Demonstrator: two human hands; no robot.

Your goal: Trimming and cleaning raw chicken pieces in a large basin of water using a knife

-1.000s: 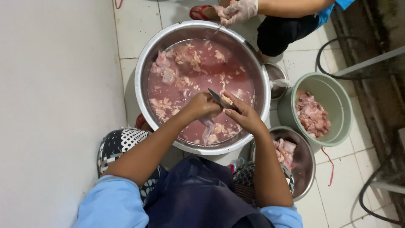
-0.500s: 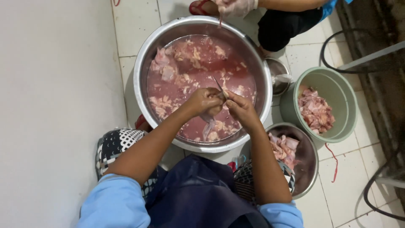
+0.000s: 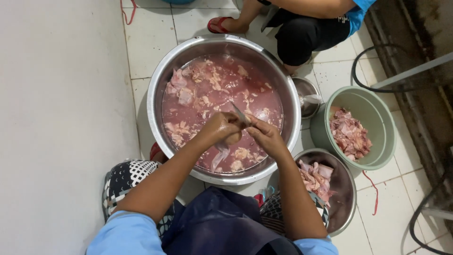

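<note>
A large steel basin [image 3: 158, 85] on the floor holds pinkish water with several pieces of raw meat [image 3: 207, 80]. Over its near half, my left hand [image 3: 221, 128] grips a pale piece of meat [image 3: 219, 156] that hangs down in a strip. My right hand [image 3: 265, 134] holds a small knife [image 3: 239, 113], its blade angled up and left against the meat. Both hands touch each other above the water.
A green plastic bowl [image 3: 382, 113] with cut meat stands at the right. A steel bowl [image 3: 347, 208] with more meat sits by my right knee, a small steel cup [image 3: 306, 92] behind it. Another person squats beyond the basin [image 3: 306, 28]. A white wall runs along the left.
The view has shifted down, so the basin sits lower in the frame. My hands stay together over the basin, and a strip of meat now hangs from my left hand.
</note>
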